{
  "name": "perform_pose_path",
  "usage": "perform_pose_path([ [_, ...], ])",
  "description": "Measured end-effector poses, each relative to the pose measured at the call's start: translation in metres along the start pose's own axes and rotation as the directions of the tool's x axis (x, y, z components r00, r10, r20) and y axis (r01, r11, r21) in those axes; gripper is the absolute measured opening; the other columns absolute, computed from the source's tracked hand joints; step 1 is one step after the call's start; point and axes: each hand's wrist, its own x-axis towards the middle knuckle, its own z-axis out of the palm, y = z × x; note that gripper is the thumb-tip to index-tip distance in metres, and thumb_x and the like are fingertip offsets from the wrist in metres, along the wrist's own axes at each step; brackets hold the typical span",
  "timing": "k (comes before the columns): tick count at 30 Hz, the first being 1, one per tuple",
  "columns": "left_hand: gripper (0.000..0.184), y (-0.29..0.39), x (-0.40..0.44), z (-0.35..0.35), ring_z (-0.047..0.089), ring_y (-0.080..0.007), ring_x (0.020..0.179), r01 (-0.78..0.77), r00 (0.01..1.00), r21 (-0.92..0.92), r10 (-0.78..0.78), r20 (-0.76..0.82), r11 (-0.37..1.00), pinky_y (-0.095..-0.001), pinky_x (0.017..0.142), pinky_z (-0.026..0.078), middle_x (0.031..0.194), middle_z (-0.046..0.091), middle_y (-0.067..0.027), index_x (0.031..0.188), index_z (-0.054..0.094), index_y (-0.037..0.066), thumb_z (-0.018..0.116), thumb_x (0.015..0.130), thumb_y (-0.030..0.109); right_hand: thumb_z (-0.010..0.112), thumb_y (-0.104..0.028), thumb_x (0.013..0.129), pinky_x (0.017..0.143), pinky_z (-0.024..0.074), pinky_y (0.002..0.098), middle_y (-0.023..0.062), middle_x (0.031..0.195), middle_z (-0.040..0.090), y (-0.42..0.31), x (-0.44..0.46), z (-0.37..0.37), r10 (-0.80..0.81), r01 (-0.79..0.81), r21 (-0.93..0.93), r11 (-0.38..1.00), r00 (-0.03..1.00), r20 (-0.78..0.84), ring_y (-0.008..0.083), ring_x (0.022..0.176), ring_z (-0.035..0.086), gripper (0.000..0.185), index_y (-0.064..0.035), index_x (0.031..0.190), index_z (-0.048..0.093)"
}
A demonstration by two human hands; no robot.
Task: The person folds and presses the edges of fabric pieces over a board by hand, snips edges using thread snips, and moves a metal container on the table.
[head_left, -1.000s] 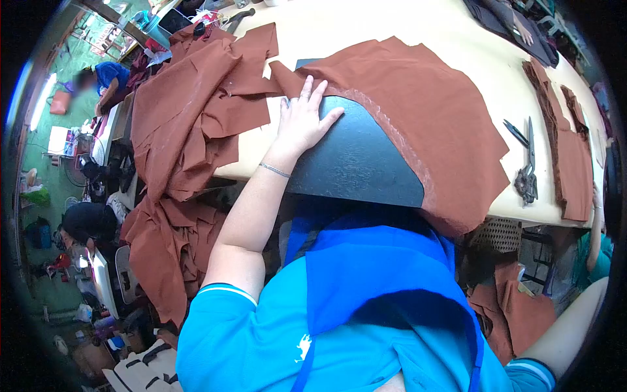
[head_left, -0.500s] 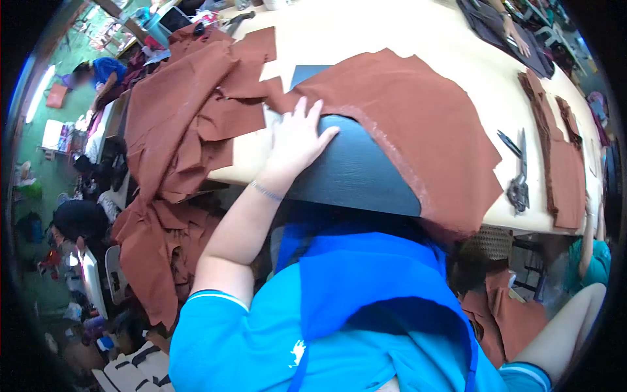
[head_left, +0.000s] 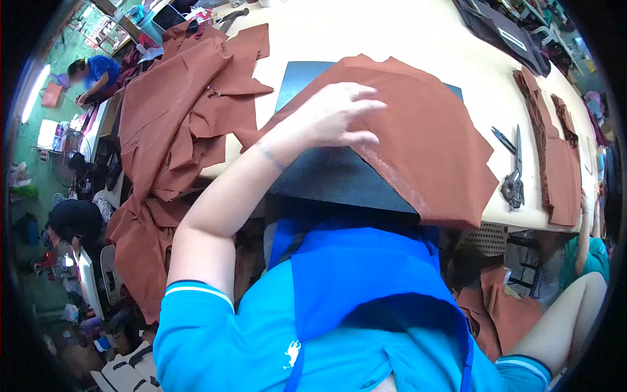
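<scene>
My left hand (head_left: 343, 117) is over the near-left part of a brown fabric piece (head_left: 424, 124), palm down with its fingers apart. Whether the fingertips press on the cloth I cannot tell. The cloth lies across a dark board (head_left: 339, 173) at the table's near edge, and a pale, whitish line runs along its curved near edge. My right arm bends away at the lower right, and its hand is not in view.
Crumpled brown fabric (head_left: 170, 117) hangs over the table's left edge. Scissors (head_left: 514, 173) and a smaller dark tool (head_left: 503, 139) lie right of the board, near stacked brown pieces (head_left: 562, 170). A dark folded item (head_left: 506, 36) lies far right. Co-workers sit left and right.
My left hand has moved from the fabric's left edge rightward over the cloth. More of the board's far corners shows. A co-worker's hand at the far right has left the dark item.
</scene>
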Motion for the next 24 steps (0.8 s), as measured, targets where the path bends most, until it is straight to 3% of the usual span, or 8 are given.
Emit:
perform_pose_path([
  [5,0.088,-0.013,0.028,0.050,0.017,-0.0362,0.150,-0.056,0.989,0.079,0.045,0.138,0.995,-0.0646,0.116,0.015,0.161,0.025,-0.0141,0.150,0.040,0.027,0.062,0.079,0.073,0.062,-0.022,0.096,0.099,0.0460,0.0372,0.0116,0.127,0.063,-0.005,0.007,-0.015,-0.010,0.013,0.041,0.999,0.998,-0.063,0.0217,0.114,0.060,0.036,-0.0049,0.127,0.060],
  [10,0.092,-0.039,0.046,0.054,0.004,-0.0346,0.152,0.644,0.762,0.165,-0.646,-0.049,0.747,-0.0693,0.115,0.003,0.163,0.016,-0.0169,0.154,0.031,0.019,0.041,0.086,0.080,0.062,-0.021,0.096,0.098,0.0469,0.0363,0.0116,0.126,0.064,-0.055,0.021,-0.024,-0.048,0.130,0.277,0.952,0.957,-0.285,0.0210,0.113,0.061,0.036,-0.0044,0.128,0.060],
  [13,0.097,-0.047,0.053,0.051,0.001,-0.0362,0.152,0.752,0.659,-0.129,-0.745,0.101,0.647,-0.0690,0.114,-0.001,0.164,0.010,-0.0195,0.157,0.025,0.017,0.043,0.085,0.080,0.063,-0.020,0.096,0.097,0.0474,0.0357,0.0116,0.125,0.065,-0.084,0.050,0.017,-0.054,0.223,0.488,0.844,0.940,-0.336,0.0205,0.112,0.061,0.036,-0.0041,0.128,0.060],
  [15,0.092,-0.057,0.043,0.046,0.009,-0.0393,0.151,0.598,0.749,-0.481,-0.660,0.051,0.641,-0.0565,0.119,0.012,0.162,0.015,-0.0222,0.156,0.028,0.013,0.054,0.088,0.069,0.063,-0.020,0.096,0.096,0.0478,0.0353,0.0116,0.124,0.065,-0.085,0.069,0.076,-0.061,0.198,0.559,0.805,0.965,-0.254,0.0203,0.111,0.062,0.036,-0.0039,0.128,0.060],
  [17,0.090,-0.039,0.022,0.019,0.022,-0.0401,0.148,0.543,0.798,-0.283,-0.591,-0.120,0.790,-0.0503,0.118,0.024,0.158,0.027,-0.0242,0.152,0.034,0.008,0.060,0.087,0.064,0.063,-0.019,0.096,0.096,0.0481,0.0349,0.0116,0.124,0.065,-0.065,0.078,0.157,-0.115,0.150,0.449,0.881,0.988,-0.104,0.0200,0.111,0.062,0.036,-0.0037,0.128,0.060],
  [19,0.087,-0.029,-0.007,-0.003,0.035,-0.0397,0.141,0.579,0.784,-0.038,-0.569,-0.248,0.815,-0.0509,0.113,0.031,0.151,0.037,-0.0247,0.146,0.042,0.005,0.062,0.085,0.063,0.065,-0.012,0.090,0.097,0.0474,0.0370,0.0173,0.125,0.061,-0.036,0.061,0.231,-0.124,0.124,0.003,0.992,0.989,0.085,0.0295,0.115,0.060,0.033,-0.0045,0.122,0.062],
  [21,0.083,-0.009,-0.027,-0.018,0.050,-0.0369,0.127,0.787,0.616,0.114,-0.767,-0.181,0.606,-0.0473,0.105,0.040,0.136,0.052,-0.0224,0.137,0.052,0.005,0.062,0.083,0.066,0.065,-0.011,0.088,0.092,0.0482,0.0419,0.0201,0.119,0.062,-0.015,0.041,0.273,-0.297,0.290,-0.248,0.924,0.955,0.010,0.0352,0.111,0.059,0.033,-0.0070,0.121,0.062],
  [24,0.078,-0.001,-0.053,-0.019,0.054,-0.0356,0.118,0.808,0.588,0.108,-0.802,-0.105,0.579,-0.0472,0.098,0.043,0.122,0.058,-0.0192,0.125,0.060,0.003,0.065,0.080,0.066,0.059,-0.013,0.091,0.086,0.0515,0.0452,0.0179,0.108,0.064,0.013,0.030,0.301,-0.061,0.086,-0.203,0.975,0.990,0.127,0.0364,0.099,0.062,0.029,-0.0061,0.119,0.062],
])
